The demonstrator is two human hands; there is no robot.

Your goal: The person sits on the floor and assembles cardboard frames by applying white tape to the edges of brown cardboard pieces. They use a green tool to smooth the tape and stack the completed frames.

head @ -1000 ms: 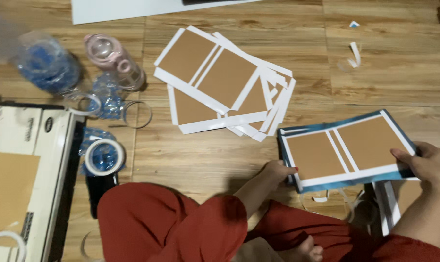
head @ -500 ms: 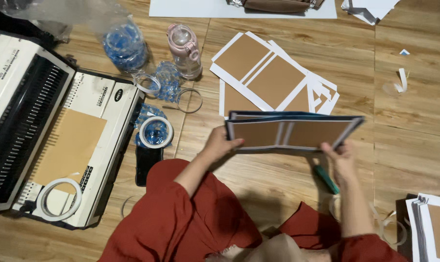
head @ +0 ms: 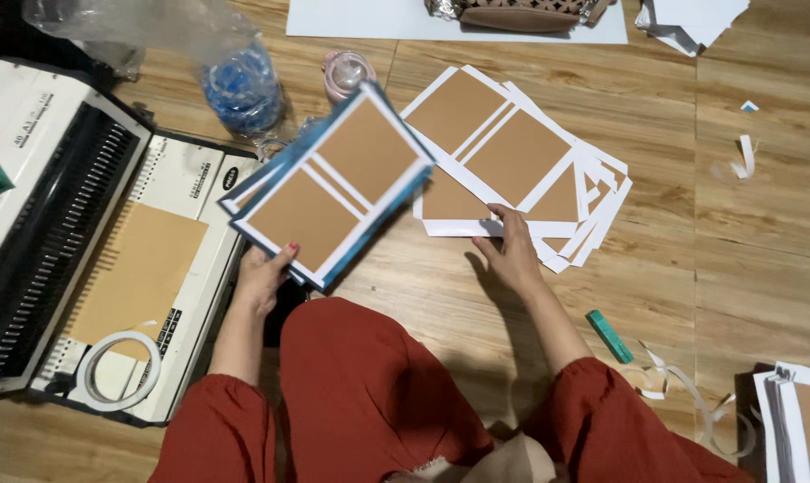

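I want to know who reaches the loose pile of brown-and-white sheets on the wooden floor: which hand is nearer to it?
Right. The right hand touches the pile of brown-and-white sheets at its near edge; the left hand holds a blue-edged stack of sheets off to the pile's left.

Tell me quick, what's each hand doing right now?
Left hand: closed on a stack of brown-and-white sheets, held up above the binding machine.
Right hand: open, fingertips on the pile of sheets on the floor.
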